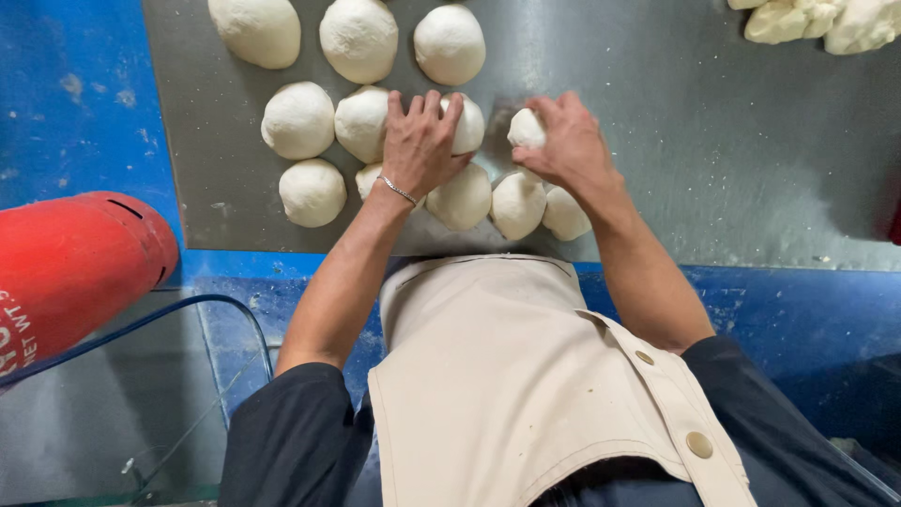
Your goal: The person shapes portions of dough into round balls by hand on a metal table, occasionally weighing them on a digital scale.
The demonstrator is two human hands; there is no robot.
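Dough balls (357,122) resting in rows on a floured metal worktop (732,141). Left hand (420,141) lying palm down, fingers spread, covering one ball (466,122) at its fingertips, more balls just beside and beneath the wrist. Right hand (568,143) curling around a small dough piece (525,129), fingers seemingly cupping it, though grip partly hidden. Three rounded balls (517,204) sitting just below that hand, touching one another. Rough dough lumps (817,19) lying well apart, beyond the right hand. Red cylinder (75,268) lying far out past the left elbow.
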